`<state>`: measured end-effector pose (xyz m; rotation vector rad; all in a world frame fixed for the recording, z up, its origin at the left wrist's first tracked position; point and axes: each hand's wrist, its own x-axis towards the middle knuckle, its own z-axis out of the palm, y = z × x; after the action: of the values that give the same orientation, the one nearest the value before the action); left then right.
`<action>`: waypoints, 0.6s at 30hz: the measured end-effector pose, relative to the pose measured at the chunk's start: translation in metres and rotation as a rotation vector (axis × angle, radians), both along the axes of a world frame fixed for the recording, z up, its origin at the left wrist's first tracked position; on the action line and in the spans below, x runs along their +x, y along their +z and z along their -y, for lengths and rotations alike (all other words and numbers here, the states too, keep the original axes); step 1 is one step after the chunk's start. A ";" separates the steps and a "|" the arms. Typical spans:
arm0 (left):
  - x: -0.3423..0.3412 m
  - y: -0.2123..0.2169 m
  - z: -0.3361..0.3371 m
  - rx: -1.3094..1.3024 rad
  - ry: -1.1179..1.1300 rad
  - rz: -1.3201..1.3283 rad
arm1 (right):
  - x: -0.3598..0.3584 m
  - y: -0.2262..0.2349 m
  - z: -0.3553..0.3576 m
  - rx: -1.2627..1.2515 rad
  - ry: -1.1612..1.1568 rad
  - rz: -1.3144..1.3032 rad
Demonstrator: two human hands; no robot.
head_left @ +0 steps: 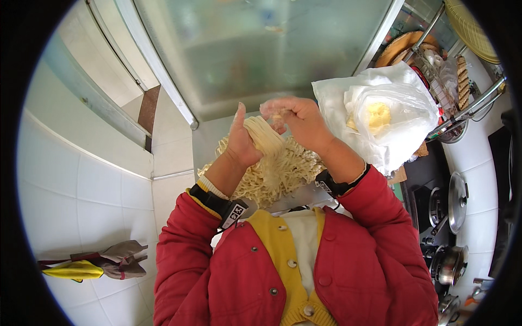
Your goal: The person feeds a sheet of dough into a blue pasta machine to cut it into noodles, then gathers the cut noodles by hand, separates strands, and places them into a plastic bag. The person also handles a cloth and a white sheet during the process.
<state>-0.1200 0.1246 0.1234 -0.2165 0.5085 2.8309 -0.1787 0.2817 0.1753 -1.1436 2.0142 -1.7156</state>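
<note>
Noodle bundle [264, 136], 1: gathered, held in left hand [242, 140] above worktop [205, 142]. Right hand [302, 120]: fingers curled, just right of bundle's far end; cannot tell if holding strands. Loose noodles [272, 183], 1 heap beneath: apparently still ungathered.

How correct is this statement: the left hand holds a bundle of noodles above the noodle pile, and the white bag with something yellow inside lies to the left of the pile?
One side is wrong: the head view shows the white bag to the right of the noodle pile, not to the left.
</note>
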 end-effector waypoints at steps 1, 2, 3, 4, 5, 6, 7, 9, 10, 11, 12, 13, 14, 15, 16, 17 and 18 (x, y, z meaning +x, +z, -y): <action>0.000 0.000 0.001 -0.004 0.004 0.006 | -0.001 -0.002 0.000 0.008 0.001 0.014; -0.001 0.001 0.003 0.045 -0.040 -0.003 | -0.001 -0.003 0.001 0.013 0.004 0.030; -0.002 0.001 0.006 -0.032 0.059 0.029 | -0.002 -0.005 0.002 0.036 0.034 0.031; -0.003 0.002 0.008 -0.050 0.105 0.043 | -0.002 -0.008 0.003 0.060 0.061 0.029; -0.005 0.002 0.010 -0.085 0.182 0.012 | -0.003 -0.010 0.003 0.147 0.050 0.062; -0.006 0.001 0.010 -0.010 0.079 0.019 | -0.003 -0.012 0.004 0.036 0.069 0.025; -0.006 0.000 0.008 0.045 0.013 -0.017 | -0.003 -0.014 0.006 -0.016 0.057 0.025; -0.005 -0.002 0.004 0.078 -0.004 -0.001 | -0.002 -0.018 0.009 -0.045 0.051 -0.052; -0.004 -0.004 0.001 0.057 0.034 0.047 | -0.001 -0.020 0.010 -0.021 0.048 -0.135; -0.004 -0.005 -0.001 0.083 0.036 0.098 | -0.001 -0.021 0.010 0.008 0.039 -0.219; -0.003 -0.008 -0.002 0.061 0.070 0.091 | -0.001 -0.024 0.010 0.030 -0.030 -0.160; -0.002 -0.010 -0.002 0.087 0.081 0.091 | 0.001 -0.027 0.010 0.056 -0.091 -0.099; -0.001 -0.012 -0.002 0.114 0.087 0.052 | 0.002 -0.030 0.010 0.030 -0.133 -0.065; -0.001 -0.015 0.000 0.082 0.106 0.098 | 0.005 -0.033 0.011 0.204 -0.156 -0.158; -0.002 -0.017 0.002 0.047 0.110 0.101 | 0.007 -0.036 0.013 0.322 -0.170 -0.282; -0.002 -0.020 0.002 0.021 0.106 0.054 | 0.006 -0.038 0.014 0.441 -0.188 -0.406; -0.004 -0.023 0.003 0.077 0.061 0.022 | 0.004 -0.039 0.014 0.458 -0.137 -0.296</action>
<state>-0.1237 0.1213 0.1008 -0.2521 0.3934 2.8978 -0.1750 0.2675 0.1360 -1.1660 2.5380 -1.0868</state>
